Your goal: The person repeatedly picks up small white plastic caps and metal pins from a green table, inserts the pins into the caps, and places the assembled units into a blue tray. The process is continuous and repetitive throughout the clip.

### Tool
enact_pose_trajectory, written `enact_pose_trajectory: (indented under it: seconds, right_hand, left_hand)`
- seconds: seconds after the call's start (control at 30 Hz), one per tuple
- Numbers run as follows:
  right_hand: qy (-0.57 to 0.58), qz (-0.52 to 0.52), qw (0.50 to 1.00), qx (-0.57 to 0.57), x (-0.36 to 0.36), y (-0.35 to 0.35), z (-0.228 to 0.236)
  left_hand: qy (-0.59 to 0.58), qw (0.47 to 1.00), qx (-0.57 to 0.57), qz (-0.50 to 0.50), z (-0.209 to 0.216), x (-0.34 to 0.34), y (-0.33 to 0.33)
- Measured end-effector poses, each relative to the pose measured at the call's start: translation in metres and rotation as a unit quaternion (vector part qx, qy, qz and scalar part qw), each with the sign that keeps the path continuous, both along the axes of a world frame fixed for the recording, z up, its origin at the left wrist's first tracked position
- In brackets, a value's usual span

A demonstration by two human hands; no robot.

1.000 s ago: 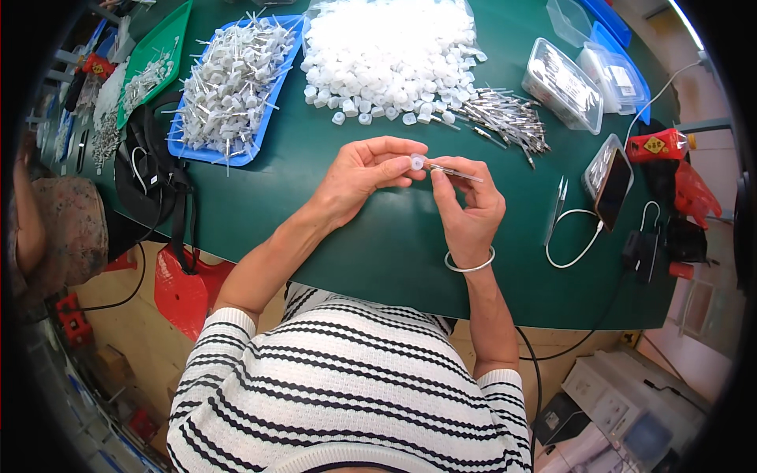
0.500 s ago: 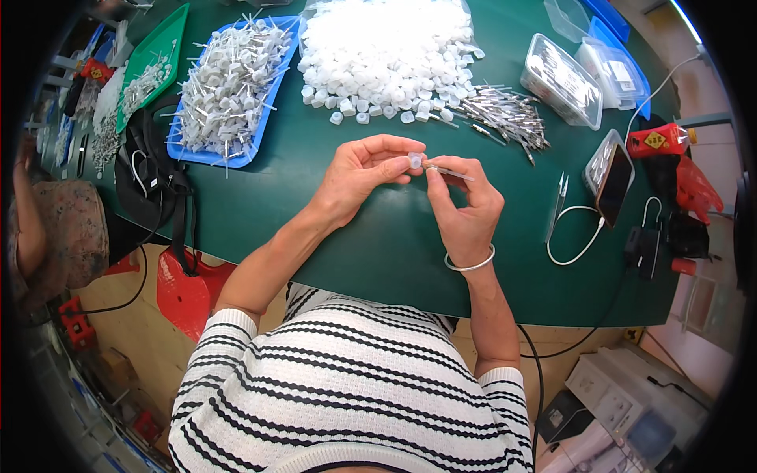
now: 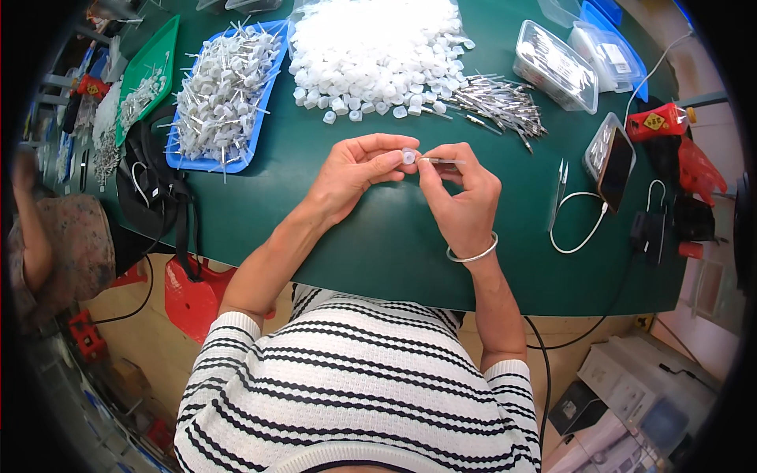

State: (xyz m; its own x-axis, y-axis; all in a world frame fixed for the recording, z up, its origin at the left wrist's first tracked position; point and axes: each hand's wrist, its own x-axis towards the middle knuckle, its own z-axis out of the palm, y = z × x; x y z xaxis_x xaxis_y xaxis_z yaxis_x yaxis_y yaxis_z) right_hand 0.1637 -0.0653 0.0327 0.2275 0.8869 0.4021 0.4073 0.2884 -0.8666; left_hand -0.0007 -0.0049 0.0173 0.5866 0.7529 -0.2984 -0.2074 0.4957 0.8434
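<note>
Left hand (image 3: 355, 175) still pinching white cap (image 3: 408, 156), right hand (image 3: 461, 197) still gripping metal pin (image 3: 443, 161), unmoved.

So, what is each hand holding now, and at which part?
The left hand pinches a small white plastic cap by its sides, between thumb and fingertips. The right hand holds a thin metal pin near its middle, its tip pointing at the cap.

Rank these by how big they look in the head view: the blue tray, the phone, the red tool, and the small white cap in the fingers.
1. blue tray, clearly largest.
2. phone and red tool: look about alike, and fisheye bending near the rim makes ranking them unsure.
3. small white cap, pinched by the left hand, smallest.
</note>
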Motion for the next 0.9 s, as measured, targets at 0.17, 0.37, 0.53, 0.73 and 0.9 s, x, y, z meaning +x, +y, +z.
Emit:
enact_pose_trajectory:
  seconds: [0.17, 0.37, 0.53, 0.73, 0.9]
  right_hand:
    - [0.014, 0.006, 1.000, -0.017, 0.0025, 0.0020, 0.0020]
    - [0.021, 0.007, 0.999, -0.035, 0.0032, 0.0023, 0.0042]
    - [0.022, 0.008, 0.999, -0.039, 0.0037, 0.0018, 0.0024]
    - [0.033, 0.030, 0.999, -0.021, 0.0052, 0.0033, 0.0010]
    - [0.026, 0.045, 0.998, -0.029, 0.0071, 0.0025, 0.0037]
  left_hand:
    - [0.006, 1.000, -0.006, -0.009, 0.0011, 0.0009, 0.0007]
    - [0.009, 1.000, -0.006, -0.008, 0.0003, 0.0017, -0.0001]
    - [0.005, 1.000, -0.013, -0.007, 0.0013, 0.0022, -0.0005]
    - [-0.014, 0.999, -0.043, -0.006, 0.0000, 0.0022, 0.0003]
    - [-0.030, 0.998, -0.060, -0.011, -0.0021, 0.0011, 0.0011]
